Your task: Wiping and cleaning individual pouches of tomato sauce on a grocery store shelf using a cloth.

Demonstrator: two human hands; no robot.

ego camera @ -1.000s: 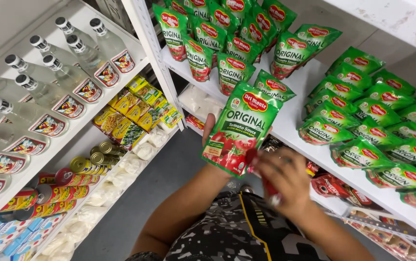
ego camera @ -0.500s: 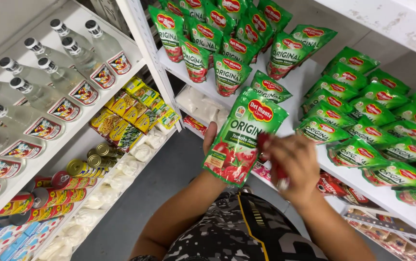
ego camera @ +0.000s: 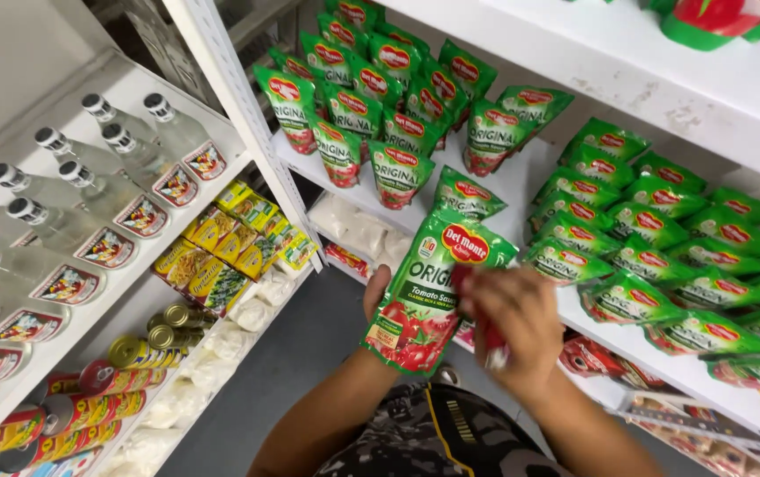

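The left hand point(ego camera: 378, 287) holds a green tomato sauce pouch point(ego camera: 429, 296) upright from behind; only the fingertips and the edge of the palm show past the pouch's left side, so its grip is closed on the pouch, though the pouch hides how the fingers lie. The pouch is green at the top, with red tomatoes pictured at its lower end, and it stands in the air in front of the white shelf point(ego camera: 521, 181).

The right hand point(ego camera: 508, 322) is just to the right of that grip, its fingers curled around a small red-and-white object point(ego camera: 492, 344), which sticks out below the fist; what it is cannot be told. The fingertips of this hand touch the right edge of the pouch.

Beyond both grips, rows of the same kind of green pouches point(ego camera: 371, 97) stand on the white shelf, and more green pouches point(ego camera: 663, 256) lie stacked to the right of the right hand. Well to the left of the left grip, clear glass bottles point(ego camera: 115, 185) with dark caps lie on a slanted shelf, with yellow packets point(ego camera: 221, 238) and round tins point(ego camera: 155, 340) below them. Under both forearms is a dark patterned garment point(ego camera: 433, 437).
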